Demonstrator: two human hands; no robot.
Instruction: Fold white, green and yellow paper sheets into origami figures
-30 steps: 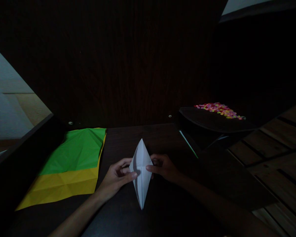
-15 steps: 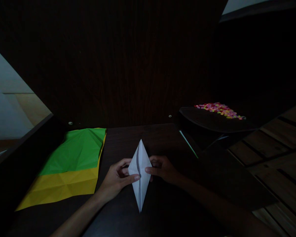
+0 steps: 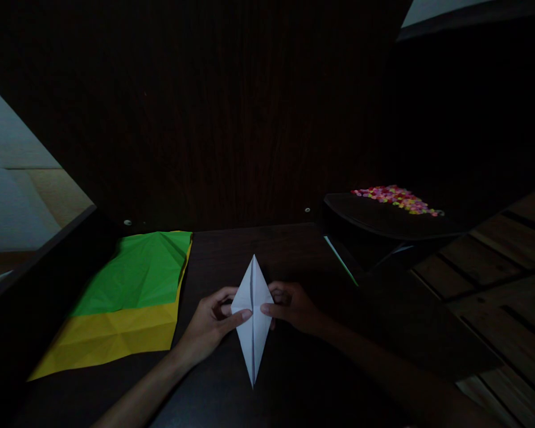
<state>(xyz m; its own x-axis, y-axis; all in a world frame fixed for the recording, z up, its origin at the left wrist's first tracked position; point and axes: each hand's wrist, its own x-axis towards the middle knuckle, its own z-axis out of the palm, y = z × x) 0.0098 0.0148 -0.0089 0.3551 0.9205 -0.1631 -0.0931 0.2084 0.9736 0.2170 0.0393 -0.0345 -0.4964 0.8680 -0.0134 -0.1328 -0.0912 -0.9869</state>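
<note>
The white folded paper diamond (image 3: 252, 315) has flattened along its centre crease over the last second; the left hand (image 3: 209, 324) and right hand (image 3: 294, 306) both pinch its middle, thumbs nearly meeting, on the dark worktop (image 3: 294, 368).

Green sheet (image 3: 138, 273) atop yellow sheet (image 3: 111, 336); coloured bits (image 3: 396, 198) far right.

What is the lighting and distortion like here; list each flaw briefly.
Head view: very dim, dark table and backdrop nearly black; only the white folded paper, green sheet and yellow sheet read clearly; both hands underexposed; edges bend from wide-angle distortion.

White folded paper (image 3: 252, 321) — slim diamond, centre crease, on dark table (image 3: 294, 380)
</note>
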